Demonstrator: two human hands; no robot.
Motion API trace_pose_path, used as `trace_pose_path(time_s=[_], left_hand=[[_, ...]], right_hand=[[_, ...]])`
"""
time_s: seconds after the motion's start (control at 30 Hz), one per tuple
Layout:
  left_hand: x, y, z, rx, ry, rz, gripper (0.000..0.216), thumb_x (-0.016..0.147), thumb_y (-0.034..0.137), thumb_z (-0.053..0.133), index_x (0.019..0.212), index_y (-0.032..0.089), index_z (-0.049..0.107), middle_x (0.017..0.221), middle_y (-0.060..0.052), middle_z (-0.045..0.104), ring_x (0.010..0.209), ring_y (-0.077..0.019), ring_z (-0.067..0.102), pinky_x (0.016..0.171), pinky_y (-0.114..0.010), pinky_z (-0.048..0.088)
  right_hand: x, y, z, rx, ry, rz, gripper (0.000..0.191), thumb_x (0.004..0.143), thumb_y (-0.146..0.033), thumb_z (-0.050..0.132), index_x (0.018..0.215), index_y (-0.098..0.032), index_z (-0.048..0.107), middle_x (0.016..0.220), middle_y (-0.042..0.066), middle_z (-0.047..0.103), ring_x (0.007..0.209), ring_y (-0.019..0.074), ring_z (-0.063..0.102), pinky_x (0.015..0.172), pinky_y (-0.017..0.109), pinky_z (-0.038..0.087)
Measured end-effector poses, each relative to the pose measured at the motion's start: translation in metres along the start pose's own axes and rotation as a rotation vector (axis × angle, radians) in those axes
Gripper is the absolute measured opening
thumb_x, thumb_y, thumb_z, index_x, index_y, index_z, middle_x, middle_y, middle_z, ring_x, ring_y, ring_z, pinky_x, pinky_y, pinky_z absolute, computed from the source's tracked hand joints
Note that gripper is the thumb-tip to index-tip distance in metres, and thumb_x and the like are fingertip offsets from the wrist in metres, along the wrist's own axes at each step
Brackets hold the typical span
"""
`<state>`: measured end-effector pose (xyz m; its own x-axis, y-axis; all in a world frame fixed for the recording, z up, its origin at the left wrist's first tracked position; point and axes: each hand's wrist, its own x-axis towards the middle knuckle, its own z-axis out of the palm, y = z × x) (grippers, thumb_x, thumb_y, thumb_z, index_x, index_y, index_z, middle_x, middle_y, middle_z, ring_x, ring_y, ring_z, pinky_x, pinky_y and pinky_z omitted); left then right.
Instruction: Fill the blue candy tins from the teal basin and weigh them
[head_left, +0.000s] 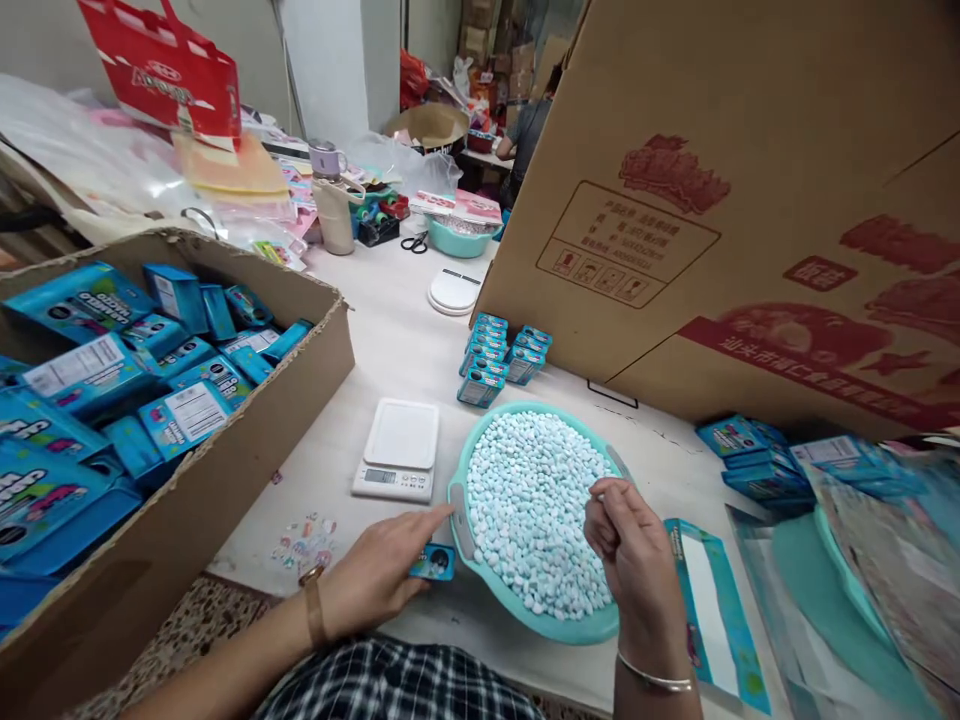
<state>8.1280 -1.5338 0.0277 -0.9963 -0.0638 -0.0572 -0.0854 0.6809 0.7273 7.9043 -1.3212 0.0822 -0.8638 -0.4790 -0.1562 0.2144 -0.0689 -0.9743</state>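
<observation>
A turquoise basin full of small pale blue and white candies sits on the table in front of me. My left hand rests beside the basin's left rim and holds a small blue tin, its forefinger stretched toward the rim. My right hand hovers over the basin's right side with its fingers pinched together; what they hold is too small to make out. A white digital scale stands just left of the basin.
A large open cardboard box with blue packs stands at left. A tall carton leans at right. Several small blue tins are stacked behind the basin. More blue packs and a flat blue card lie at right. A person sits far back.
</observation>
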Motion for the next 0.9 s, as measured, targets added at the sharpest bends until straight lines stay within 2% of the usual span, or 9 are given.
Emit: trace_pose_path(time_s=[0.1, 0.2, 0.3, 0.47, 0.57, 0.63, 0.7, 0.8, 0.9], left_hand=[[-0.005, -0.006, -0.010, 0.030, 0.094, 0.065, 0.083, 0.084, 0.012, 0.060, 0.153, 0.036, 0.021, 0.147, -0.007, 0.053, 0.131, -0.0273, 0.055, 0.106, -0.047, 0.050], [-0.003, -0.011, -0.045, 0.095, 0.232, 0.054, 0.073, 0.087, 0.016, 0.058, 0.151, 0.032, 0.028, 0.140, -0.008, 0.059, 0.125, -0.0270, 0.060, 0.102, -0.044, 0.052], [0.016, -0.021, -0.078, 0.159, 0.339, -0.010, 0.067, 0.088, 0.018, 0.058, 0.150, 0.026, 0.032, 0.125, -0.009, 0.065, 0.113, -0.0255, 0.064, 0.095, -0.041, 0.054], [0.068, -0.057, -0.098, 0.213, 0.359, -0.058, 0.070, 0.086, 0.016, 0.061, 0.150, 0.020, 0.033, 0.115, -0.010, 0.068, 0.106, -0.0267, 0.066, 0.092, -0.044, 0.054], [0.077, -0.070, -0.105, 0.161, 0.357, -0.065, 0.076, 0.086, 0.024, 0.066, 0.152, 0.022, 0.029, 0.126, -0.013, 0.065, 0.115, -0.0284, 0.064, 0.098, -0.047, 0.052], [0.068, -0.068, -0.114, 0.135, 0.426, -0.037, 0.086, 0.084, 0.032, 0.071, 0.155, 0.022, 0.024, 0.144, -0.016, 0.053, 0.132, -0.0312, 0.052, 0.110, -0.051, 0.045], [0.049, -0.059, -0.123, 0.101, 0.585, -0.048, 0.093, 0.081, 0.038, 0.075, 0.156, 0.023, 0.022, 0.153, -0.015, 0.042, 0.141, -0.0314, 0.042, 0.117, -0.051, 0.037], [0.019, -0.044, -0.131, -0.001, 0.856, -0.181, 0.082, 0.083, 0.037, 0.075, 0.152, 0.027, 0.032, 0.143, -0.009, 0.053, 0.131, -0.0273, 0.053, 0.112, -0.046, 0.046], [-0.005, -0.040, -0.125, -0.079, 0.937, -0.317, 0.064, 0.085, 0.032, 0.073, 0.143, 0.029, 0.048, 0.129, -0.006, 0.064, 0.120, -0.0252, 0.061, 0.106, -0.044, 0.051]], right_hand=[[0.003, 0.000, 0.008, 0.003, -0.018, 0.014, 0.025, 0.088, -0.046, 0.067, 0.087, -0.021, 0.063, 0.057, -0.007, 0.030, 0.049, 0.0065, 0.025, 0.043, 0.019, 0.024], [0.006, 0.000, 0.006, 0.031, 0.012, 0.041, 0.024, 0.087, -0.045, 0.068, 0.086, -0.021, 0.062, 0.058, -0.007, 0.031, 0.050, 0.0065, 0.025, 0.043, 0.019, 0.024], [0.009, 0.003, 0.003, 0.095, 0.066, 0.071, 0.023, 0.086, -0.043, 0.069, 0.085, -0.021, 0.061, 0.059, -0.006, 0.031, 0.050, 0.0067, 0.025, 0.044, 0.019, 0.026], [0.014, 0.006, 0.002, 0.126, 0.135, 0.103, 0.022, 0.084, -0.039, 0.072, 0.084, -0.020, 0.062, 0.060, -0.006, 0.031, 0.051, 0.0069, 0.026, 0.042, 0.018, 0.028], [0.017, 0.003, 0.003, 0.077, 0.152, 0.113, 0.022, 0.083, -0.040, 0.073, 0.083, -0.020, 0.062, 0.061, -0.006, 0.031, 0.051, 0.0073, 0.027, 0.042, 0.018, 0.029], [0.020, 0.000, 0.003, 0.074, 0.179, 0.128, 0.021, 0.083, -0.039, 0.072, 0.083, -0.021, 0.061, 0.062, -0.006, 0.029, 0.052, 0.0076, 0.026, 0.042, 0.018, 0.030], [0.023, -0.003, 0.002, 0.131, 0.213, 0.162, 0.019, 0.086, -0.037, 0.068, 0.082, -0.020, 0.059, 0.065, -0.006, 0.025, 0.052, 0.0080, 0.023, 0.041, 0.017, 0.029], [0.031, -0.003, -0.006, 0.244, 0.228, 0.242, 0.014, 0.087, -0.028, 0.063, 0.079, -0.020, 0.054, 0.069, -0.006, 0.019, 0.052, 0.0082, 0.016, 0.039, 0.016, 0.026], [0.040, 0.000, -0.014, 0.308, 0.252, 0.321, 0.010, 0.085, -0.020, 0.060, 0.079, -0.020, 0.052, 0.072, -0.005, 0.020, 0.052, 0.0082, 0.016, 0.037, 0.017, 0.026]])
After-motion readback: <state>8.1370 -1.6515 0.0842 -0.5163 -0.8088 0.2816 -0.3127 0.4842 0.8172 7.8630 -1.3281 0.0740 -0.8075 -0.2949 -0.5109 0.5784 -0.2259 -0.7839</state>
